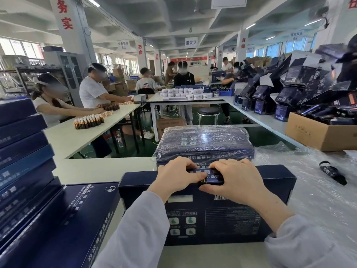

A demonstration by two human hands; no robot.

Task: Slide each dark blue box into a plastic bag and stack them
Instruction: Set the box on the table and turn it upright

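Both the left hand (174, 176) and the right hand (234, 179) grip the top flap of the dark blue box (212, 215), upright on the bench (92, 169) before the bagged stack (204, 144); a flap left untucked may snag or tear the thin plastic bags (309, 190).

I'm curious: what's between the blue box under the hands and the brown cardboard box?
Head view: crinkly clear plastic is spread there, with a small black packet lying on it.
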